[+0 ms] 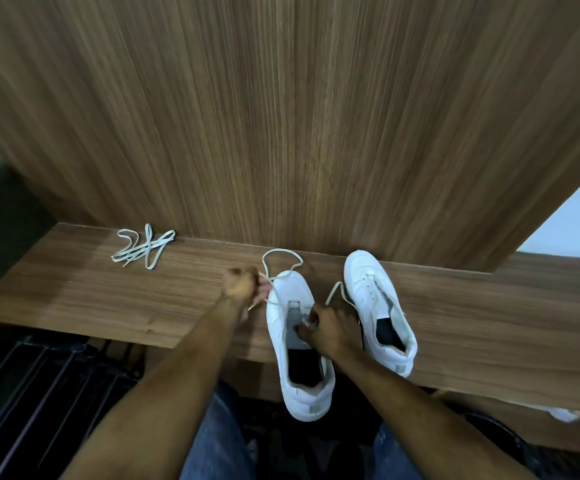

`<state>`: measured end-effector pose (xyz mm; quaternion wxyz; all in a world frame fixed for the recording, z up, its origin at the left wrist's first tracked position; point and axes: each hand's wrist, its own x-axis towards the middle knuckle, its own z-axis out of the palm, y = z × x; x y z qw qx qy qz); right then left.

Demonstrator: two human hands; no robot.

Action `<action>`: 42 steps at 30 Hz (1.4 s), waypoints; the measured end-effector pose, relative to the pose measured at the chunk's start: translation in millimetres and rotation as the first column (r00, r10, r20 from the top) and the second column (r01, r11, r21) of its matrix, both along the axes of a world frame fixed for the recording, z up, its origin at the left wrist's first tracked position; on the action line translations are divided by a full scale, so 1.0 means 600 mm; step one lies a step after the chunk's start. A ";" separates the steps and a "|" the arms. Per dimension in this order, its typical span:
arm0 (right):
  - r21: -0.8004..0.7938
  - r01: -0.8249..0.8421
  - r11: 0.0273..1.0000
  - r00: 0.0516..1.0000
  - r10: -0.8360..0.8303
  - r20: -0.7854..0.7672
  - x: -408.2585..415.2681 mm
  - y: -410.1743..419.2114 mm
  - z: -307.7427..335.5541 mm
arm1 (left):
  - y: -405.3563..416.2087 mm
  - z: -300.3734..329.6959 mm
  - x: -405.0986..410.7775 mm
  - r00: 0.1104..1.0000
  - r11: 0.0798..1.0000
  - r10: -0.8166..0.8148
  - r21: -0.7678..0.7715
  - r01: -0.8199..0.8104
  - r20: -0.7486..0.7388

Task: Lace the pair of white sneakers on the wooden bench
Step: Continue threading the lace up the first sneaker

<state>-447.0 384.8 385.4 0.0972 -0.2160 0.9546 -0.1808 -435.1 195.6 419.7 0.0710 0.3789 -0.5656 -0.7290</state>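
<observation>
A wood-grain counter [91, 299] runs along a matching panelled wall [281, 116]. Both white sneakers [299, 341] [378, 306] stand there. Left hand [240, 285] fingers pinch a lace [281, 261]; right hand [330, 330] grips the tongue. A spare lace [143, 249] lies apart.

Kinda dim warm indoor light, soft glare streak down the wood panel [309, 116], bright white patch at right edge, dark murky lower-left corner, heavy wide-angle bending at edges, slight motion blur on hands, soft shadows under sneakers [299, 341].
</observation>
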 end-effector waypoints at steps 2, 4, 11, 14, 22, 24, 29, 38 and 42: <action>-0.048 0.043 0.998 0.999 -0.044 -0.020 0.000 0.006 -0.002 | -0.036 0.056 -0.019 0.966 0.962 0.209 0.211 -0.175 -0.151; -0.101 0.086 0.991 0.996 -0.084 0.032 0.000 0.009 -0.003 | -0.074 0.113 -0.032 0.884 0.861 0.395 0.436 -0.261 -0.251; -0.124 0.158 0.980 0.979 -0.139 0.148 -0.001 0.005 -0.009 | -0.069 0.058 -0.006 0.938 0.924 0.273 -0.214 -0.318 -0.214; -0.142 0.173 0.975 0.975 -0.149 0.164 -0.002 0.004 -0.010 | -0.011 -0.027 0.048 0.979 0.769 -0.034 -0.620 0.153 0.199; -0.147 0.169 0.975 0.973 -0.141 0.183 -0.008 0.001 -0.011 | 0.061 -0.063 0.071 0.756 0.281 -0.280 -0.703 0.654 0.592; -0.141 0.181 0.973 0.969 -0.152 0.195 -0.010 0.002 -0.010 | 0.058 -0.047 0.057 0.735 0.296 -0.266 -0.673 0.678 0.624; -0.156 0.170 0.973 0.960 -0.127 0.250 -0.011 0.011 -0.006 | 0.003 0.010 0.001 0.992 0.961 -0.108 -0.248 0.122 0.070; -0.186 0.164 0.969 0.974 -0.130 0.185 -0.015 0.010 -0.012 | -0.090 0.242 -0.068 0.909 0.953 0.250 0.248 -0.172 -0.333; -0.200 0.143 0.969 0.980 -0.110 0.168 -0.014 0.015 -0.013 | -0.104 0.244 -0.071 0.888 0.934 0.308 0.285 -0.214 -0.342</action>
